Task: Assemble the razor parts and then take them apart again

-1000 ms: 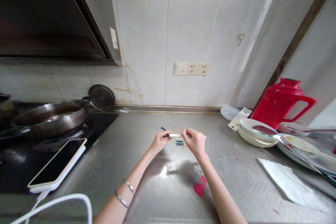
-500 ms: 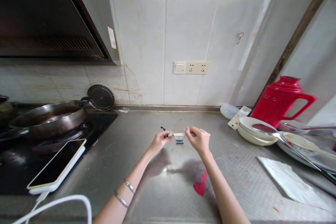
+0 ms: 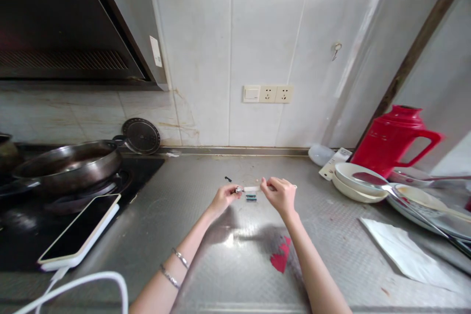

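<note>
Over the steel counter, my left hand is closed in a pinch on a small dark and silvery piece, too small to name. My right hand is closed on one end of a slim white piece, which spans the gap between both hands. Whether the two pieces are joined is unclear. Just below the white piece, two small dark teal cylinders, like small batteries, lie side by side on the counter. A little black piece lies beyond my left fingertips.
At left, a pan stands on the black hob, with a phone and its white cable nearer. To the right are a red thermos jug, stacked bowls and a white napkin. A red patch marks the counter.
Both hands stay almost in place with the same grips. The view has shifted very slightly; the cylinders and black piece lie as before.
</note>
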Demonstrator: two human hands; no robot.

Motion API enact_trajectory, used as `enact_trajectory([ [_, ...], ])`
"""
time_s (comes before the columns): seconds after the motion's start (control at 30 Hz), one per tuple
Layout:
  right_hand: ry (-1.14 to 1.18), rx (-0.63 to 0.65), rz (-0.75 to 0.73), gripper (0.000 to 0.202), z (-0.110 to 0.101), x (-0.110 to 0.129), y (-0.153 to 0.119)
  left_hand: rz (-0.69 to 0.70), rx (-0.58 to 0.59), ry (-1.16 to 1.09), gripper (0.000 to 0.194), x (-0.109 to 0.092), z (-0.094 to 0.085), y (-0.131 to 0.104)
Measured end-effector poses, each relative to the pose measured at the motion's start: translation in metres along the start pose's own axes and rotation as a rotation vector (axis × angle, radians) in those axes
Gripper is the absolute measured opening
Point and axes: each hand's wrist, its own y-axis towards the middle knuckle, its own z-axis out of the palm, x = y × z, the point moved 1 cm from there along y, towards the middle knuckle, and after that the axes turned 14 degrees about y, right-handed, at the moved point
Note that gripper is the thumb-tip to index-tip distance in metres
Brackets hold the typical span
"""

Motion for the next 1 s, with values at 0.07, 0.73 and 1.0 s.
enact_trajectory([
  [0.07,0.009,-0.022,0.013,0.04,0.002,0.002,-0.001,0.001,0.009,0.028,0.013,0.0,0.0,0.0],
  [0.73,0.117,0.053,0.147,0.041,0.009,0.006,-0.004,-0.002,0.005,0.023,0.016,-0.003,-0.006,0.002],
  [1.0,0.251,-0.033,0.498,0.05,0.006,-0.013,0.002,-0.053,-0.041,-0.078,0.026,-0.009,-0.004,0.004],
])
